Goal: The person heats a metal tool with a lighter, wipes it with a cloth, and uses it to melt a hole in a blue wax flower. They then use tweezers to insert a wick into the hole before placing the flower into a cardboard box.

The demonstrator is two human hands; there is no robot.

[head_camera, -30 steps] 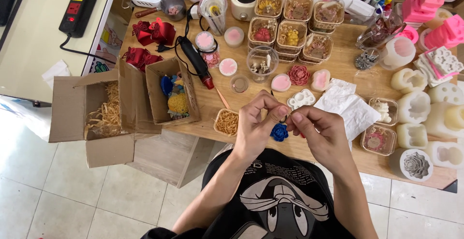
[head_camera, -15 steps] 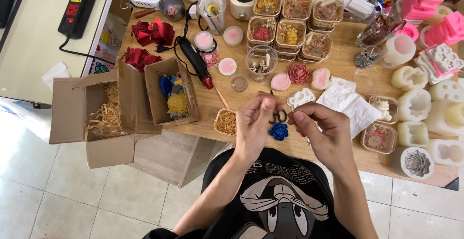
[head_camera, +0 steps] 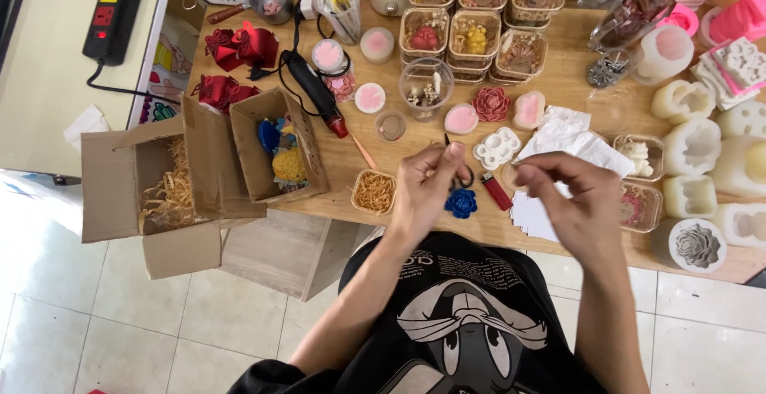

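Hands meet over the near edge of the counter [head_camera: 558,83], and the thing that matters lies just under them. The left hand [head_camera: 427,187] is pinched shut on a thin dark tool, a pair of tweezers or small scissors as far as I can tell, its long axis running nearly upright from the fingers toward twelve o'clock. The blue flower piece [head_camera: 461,202] sits on the wood at about four o'clock from that hand, just beside the knuckles and touching nothing I can make out. The right hand [head_camera: 570,195] hangs at three o'clock of the flower, farther off than the left, fingers curled narrow with thumb and forefinger pressed together; whether anything is caught between them I cannot tell. A small red lighter [head_camera: 496,191] lies between the two hands, slanted toward five o'clock. A tub of pale shreds [head_camera: 373,192] stands at nine o'clock of the left hand
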